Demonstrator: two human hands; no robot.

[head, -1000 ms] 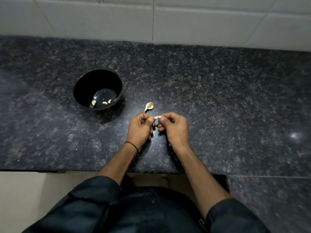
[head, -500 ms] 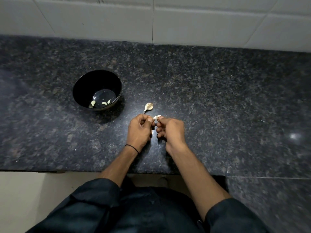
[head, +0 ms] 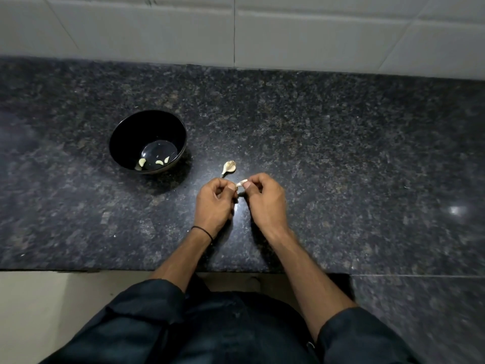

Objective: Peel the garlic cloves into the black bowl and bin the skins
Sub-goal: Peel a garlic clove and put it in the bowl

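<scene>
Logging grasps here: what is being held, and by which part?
A garlic clove, pinched at opposite ends by the left hand and right hand.

Open countertop (head: 354, 158) fills the right half of the frame and the strip under the tiled wall (head: 288, 35), which shuts off the top. Left of centre, the black bowl (head: 118, 143) blocks you. A loose garlic piece (head: 229, 167) lies right of it, a gap between. At centre your left hand (head: 214, 203) and right hand (head: 265, 203) meet, pinching a garlic clove (head: 241, 183), just below that piece.
</scene>
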